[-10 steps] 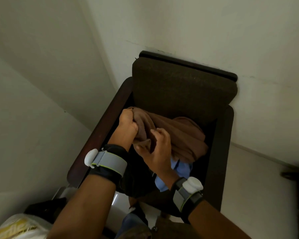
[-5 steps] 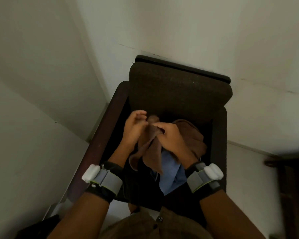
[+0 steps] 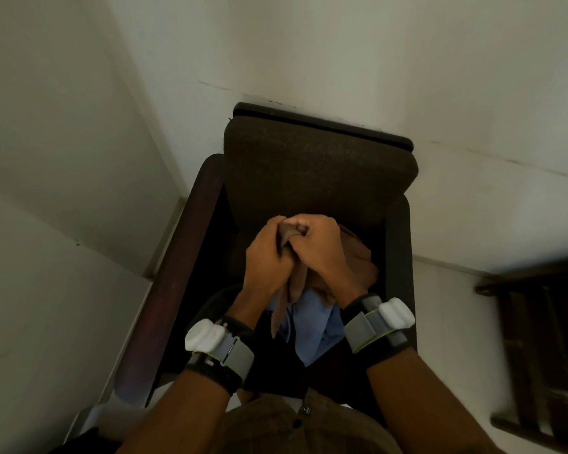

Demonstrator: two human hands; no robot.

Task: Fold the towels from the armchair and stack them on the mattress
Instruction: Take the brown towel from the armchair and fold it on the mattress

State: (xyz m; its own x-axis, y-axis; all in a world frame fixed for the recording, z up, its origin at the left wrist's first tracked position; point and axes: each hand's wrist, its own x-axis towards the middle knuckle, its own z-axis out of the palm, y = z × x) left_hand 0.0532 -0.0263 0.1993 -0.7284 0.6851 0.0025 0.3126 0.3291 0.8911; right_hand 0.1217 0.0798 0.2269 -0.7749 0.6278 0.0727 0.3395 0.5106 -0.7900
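Pale walls meet in a corner beyond the hands, and a dark brown armchair stands pushed back against them; its wooden armrest runs along well to the left of the left hand, and its padded back rises just beyond both sets of knuckles. The left hand is curled tight round a gathered edge of the brown towel; the right hand presses against it, knuckle to knuckle, fingers likewise clenched on the same bunch of cloth, a dark fold of it showing between the two thumbs. The towel hangs below the palms towards the wrists and spreads in a crumpled heap on the seat just right of the right hand; under it, between the two forearms, a blue cloth lies on the seat, partly covered by the brown one. Each wrist wears a grey strap with a white block: the left band, the right band. Far to the right of the right hand, across pale floor, stands dark wooden furniture, blurred.
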